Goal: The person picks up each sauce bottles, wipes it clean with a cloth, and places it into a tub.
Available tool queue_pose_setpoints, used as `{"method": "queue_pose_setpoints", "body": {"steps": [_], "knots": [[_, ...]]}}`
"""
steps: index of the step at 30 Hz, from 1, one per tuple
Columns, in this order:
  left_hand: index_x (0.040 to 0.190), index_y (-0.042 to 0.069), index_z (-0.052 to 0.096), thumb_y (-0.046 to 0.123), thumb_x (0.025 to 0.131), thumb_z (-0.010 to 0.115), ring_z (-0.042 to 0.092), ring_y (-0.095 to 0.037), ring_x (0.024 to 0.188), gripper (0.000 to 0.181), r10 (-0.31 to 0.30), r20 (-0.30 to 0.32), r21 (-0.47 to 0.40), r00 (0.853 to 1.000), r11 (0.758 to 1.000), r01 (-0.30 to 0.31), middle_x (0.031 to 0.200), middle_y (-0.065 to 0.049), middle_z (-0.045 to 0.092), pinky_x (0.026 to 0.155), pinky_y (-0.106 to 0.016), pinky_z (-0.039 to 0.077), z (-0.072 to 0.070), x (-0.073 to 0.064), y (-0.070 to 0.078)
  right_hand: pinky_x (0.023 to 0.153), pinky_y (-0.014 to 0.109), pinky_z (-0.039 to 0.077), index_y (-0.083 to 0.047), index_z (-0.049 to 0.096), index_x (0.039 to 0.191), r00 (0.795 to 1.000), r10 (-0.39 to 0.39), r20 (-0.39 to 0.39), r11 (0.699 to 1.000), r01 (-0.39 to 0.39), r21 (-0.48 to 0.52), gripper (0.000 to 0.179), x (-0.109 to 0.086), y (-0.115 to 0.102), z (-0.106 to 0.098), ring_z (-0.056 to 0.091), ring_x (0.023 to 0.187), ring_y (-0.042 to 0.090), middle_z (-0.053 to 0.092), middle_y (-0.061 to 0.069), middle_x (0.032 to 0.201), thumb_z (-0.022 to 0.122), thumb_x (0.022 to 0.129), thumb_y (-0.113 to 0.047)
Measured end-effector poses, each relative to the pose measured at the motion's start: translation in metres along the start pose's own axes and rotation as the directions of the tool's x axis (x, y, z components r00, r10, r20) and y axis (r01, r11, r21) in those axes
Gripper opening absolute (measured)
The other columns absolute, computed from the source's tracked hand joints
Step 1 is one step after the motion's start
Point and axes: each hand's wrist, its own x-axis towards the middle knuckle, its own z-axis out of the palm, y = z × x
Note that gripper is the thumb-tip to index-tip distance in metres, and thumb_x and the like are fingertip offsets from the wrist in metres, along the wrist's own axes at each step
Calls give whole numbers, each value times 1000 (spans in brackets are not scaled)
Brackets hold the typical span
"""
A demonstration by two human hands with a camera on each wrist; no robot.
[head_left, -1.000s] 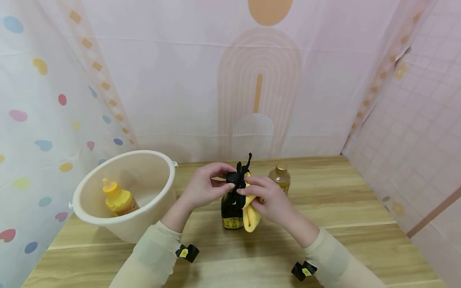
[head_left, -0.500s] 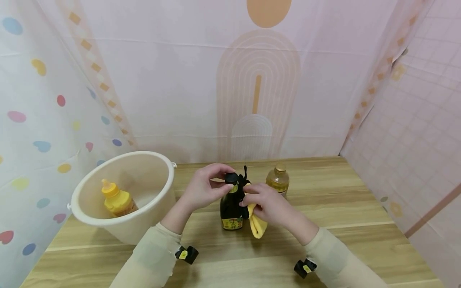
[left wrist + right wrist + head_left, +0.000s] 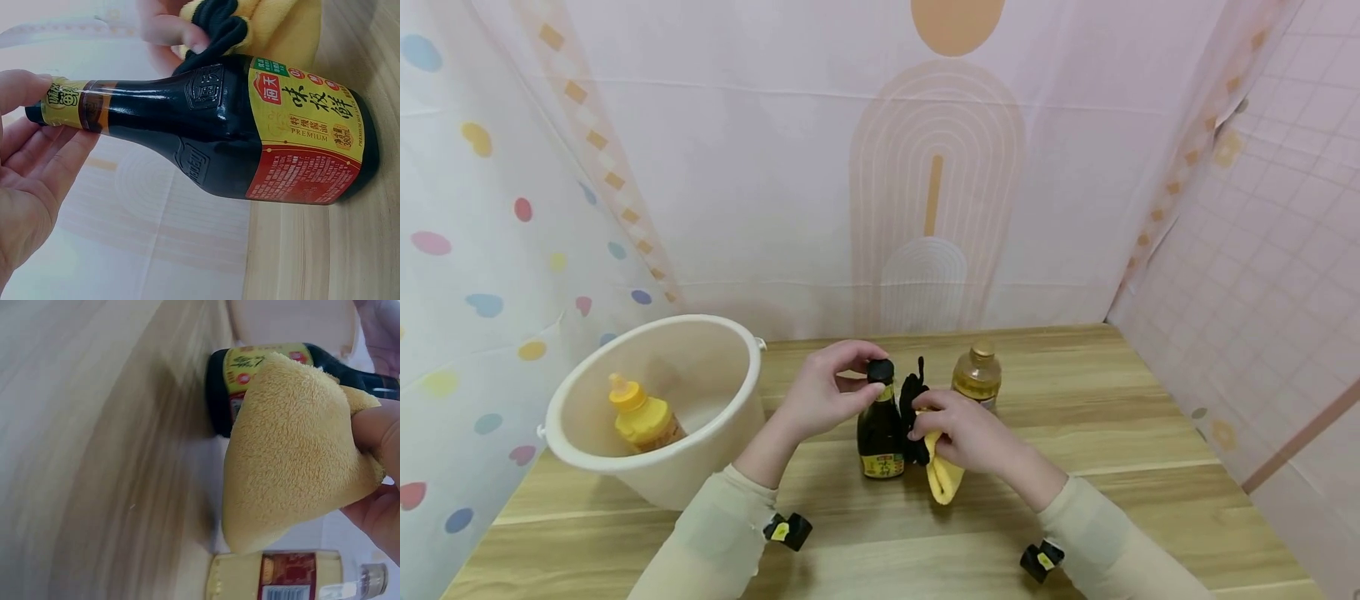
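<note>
My left hand [image 3: 826, 390] pinches the top of a dark soy sauce bottle [image 3: 880, 433], thumb on one side and fingers on the other. The bottle stands upright on the table, and its yellow and red label [image 3: 306, 131] shows in the left wrist view. Just right of it, my right hand [image 3: 966, 427] grips a folded yellow cloth [image 3: 294, 456] with black edging [image 3: 219, 31] and a thin black loop on top. The cloth hangs down beside the bottle and hides part of it in the right wrist view. My right fingertips are partly buried in the folds.
A white bucket [image 3: 747, 396] stands at the left, a yellow squeeze bottle [image 3: 647, 417] leaning inside it. Behind my right hand is a clear bottle [image 3: 979, 382] of pale yellow liquid with a gold cap. Patterned curtains border the wooden table [image 3: 1075, 392] at the back and sides.
My right hand has moved down and right with the cloth, away from the soy sauce bottle's neck, baring more of the bottle. My left hand keeps its hold at the top.
</note>
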Motion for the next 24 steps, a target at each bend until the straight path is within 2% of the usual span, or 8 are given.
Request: {"method": "queue_pose_setpoints", "body": {"steps": [7,13,18,24], "knots": [[112,4,68,-3,82,76,66,-23,92,32,0,-8,12,1000,1000,0,107,-8,67,72,-28,59,0,-1,-1,76,34,55,-16,74,91,997,35,69,999,-37,24,39,-7,2,2,63,101,27,63,13,114,65,69,15],[113,4,68,-2,83,76,65,-23,93,31,-8,4,18,1000,1000,8,107,-8,67,72,-28,59,0,-2,1,82,35,55,-14,74,92,990,67,123,996,-74,58,37,-13,2,6,63,103,26,63,12,113,66,70,14],[113,3,68,-3,83,75,65,-23,93,31,-14,5,14,1000,1000,14,106,-9,67,72,-28,59,-2,-2,3,85,33,54,-13,75,92,989,58,139,996,-67,61,36,-9,4,8,63,100,21,67,4,104,66,69,15],[113,4,68,-1,83,76,66,-23,93,31,-25,6,31,1000,999,24,106,-9,68,73,-27,58,-3,-3,2,80,27,51,-14,77,93,959,89,269,992,-108,58,34,-6,2,12,64,90,13,70,-5,97,67,74,13]]}}
